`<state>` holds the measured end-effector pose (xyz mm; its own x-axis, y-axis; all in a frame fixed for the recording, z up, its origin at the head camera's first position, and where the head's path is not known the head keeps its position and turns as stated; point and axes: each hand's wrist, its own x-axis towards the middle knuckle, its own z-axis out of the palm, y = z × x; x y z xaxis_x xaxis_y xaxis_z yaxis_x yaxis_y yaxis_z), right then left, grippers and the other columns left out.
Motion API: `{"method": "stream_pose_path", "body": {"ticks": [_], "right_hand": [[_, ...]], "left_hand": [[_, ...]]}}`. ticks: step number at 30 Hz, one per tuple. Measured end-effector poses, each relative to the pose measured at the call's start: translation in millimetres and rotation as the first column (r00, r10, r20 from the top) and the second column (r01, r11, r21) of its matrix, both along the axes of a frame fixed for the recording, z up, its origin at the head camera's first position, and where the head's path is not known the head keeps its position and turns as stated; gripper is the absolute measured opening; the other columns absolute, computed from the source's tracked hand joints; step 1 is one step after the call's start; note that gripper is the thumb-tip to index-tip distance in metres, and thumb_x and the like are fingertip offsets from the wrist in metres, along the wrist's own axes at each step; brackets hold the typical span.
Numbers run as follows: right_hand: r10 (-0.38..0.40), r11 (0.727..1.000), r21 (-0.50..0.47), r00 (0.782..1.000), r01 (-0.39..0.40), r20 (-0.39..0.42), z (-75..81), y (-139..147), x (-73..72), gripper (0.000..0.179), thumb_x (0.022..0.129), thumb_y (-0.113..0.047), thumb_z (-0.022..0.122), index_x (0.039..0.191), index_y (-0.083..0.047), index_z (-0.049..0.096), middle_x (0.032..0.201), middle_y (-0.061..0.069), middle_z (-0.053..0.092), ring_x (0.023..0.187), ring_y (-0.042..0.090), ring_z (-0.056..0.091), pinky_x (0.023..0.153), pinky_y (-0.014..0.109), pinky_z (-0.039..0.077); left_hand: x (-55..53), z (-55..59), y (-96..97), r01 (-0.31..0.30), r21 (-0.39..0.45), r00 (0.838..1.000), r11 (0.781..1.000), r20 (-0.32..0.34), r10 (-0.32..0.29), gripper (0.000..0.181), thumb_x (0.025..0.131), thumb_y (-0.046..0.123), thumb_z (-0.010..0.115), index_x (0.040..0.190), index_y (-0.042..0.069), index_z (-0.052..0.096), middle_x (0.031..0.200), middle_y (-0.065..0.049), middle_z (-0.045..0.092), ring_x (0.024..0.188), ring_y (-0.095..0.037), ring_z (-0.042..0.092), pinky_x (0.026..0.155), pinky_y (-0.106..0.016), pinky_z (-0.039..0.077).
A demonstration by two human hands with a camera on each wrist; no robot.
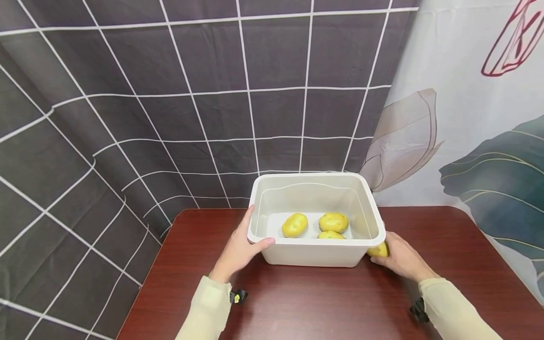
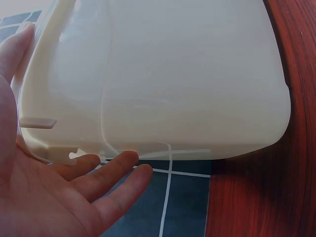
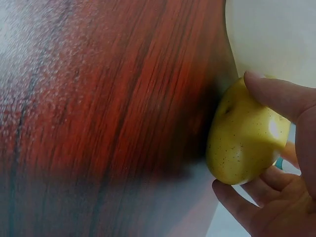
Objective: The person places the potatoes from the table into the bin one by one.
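While dark gridded cloth [image 1: 63, 189] fills the far left and runs behind, a pale left sleeve [image 1: 206, 307] comes up over the red-brown worktop [image 1: 306, 302], black wrist piece [image 1: 239, 296] at its cuff. Left-hand grip [image 1: 239, 252]: holding bin's near left corner, thumb on front rim, other fingers along left side. White bin [image 1: 308, 256] sits on worktop, open side up. Inside, left to right: one yellow potato [image 1: 295, 225] alone, then a back potato [image 1: 334, 222] and a front potato [image 1: 331, 234], close together, front one half hidden by bin wall. Right-hand grip [image 1: 401, 257]: grasping a fourth potato [image 3: 242, 140], thumb one side, fingers other. That potato is outside, right by bin's near right corner; can't tell if touching bin or worktop. Far right: white sheet [image 1: 459, 28], big leaf print.
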<state>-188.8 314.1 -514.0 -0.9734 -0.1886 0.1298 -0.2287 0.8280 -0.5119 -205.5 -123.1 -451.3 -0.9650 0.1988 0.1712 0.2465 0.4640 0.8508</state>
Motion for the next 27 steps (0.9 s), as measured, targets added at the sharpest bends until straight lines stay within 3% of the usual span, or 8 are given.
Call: {"method": "stream_pose_path", "body": {"ticks": [7,27], "right_hand": [[-0.001,1.0,-0.001,1.0,0.001,0.015,0.3,0.2,0.5,0.078,0.073,-0.023,0.09,0.134,0.005,0.051,0.12,0.027,0.06,0.101,0.037,0.059,0.085,0.058,0.047],[-0.026,0.999,0.037,0.998,0.028,-0.056,-0.6,-1.6,4.1,0.071,0.075,-0.028,0.087,0.132,0.001,0.055,0.117,0.021,0.063,0.097,0.032,0.06,0.081,0.052,0.047]], "left_hand": [[0.3,-0.3,-0.1,-0.005,-0.018,1.0,1.0,-0.007,0.005,0.103,0.081,0.044,0.084,0.161,0.023,0.023,0.156,-0.008,0.042,0.126,-0.026,0.053,0.107,-0.05,0.04],[0.2,-2.6,-0.8,-0.002,-0.012,1.0,1.0,-0.009,0.002,0.102,0.082,0.044,0.083,0.161,0.023,0.022,0.157,-0.008,0.041,0.128,-0.026,0.053,0.108,-0.051,0.04]]}}
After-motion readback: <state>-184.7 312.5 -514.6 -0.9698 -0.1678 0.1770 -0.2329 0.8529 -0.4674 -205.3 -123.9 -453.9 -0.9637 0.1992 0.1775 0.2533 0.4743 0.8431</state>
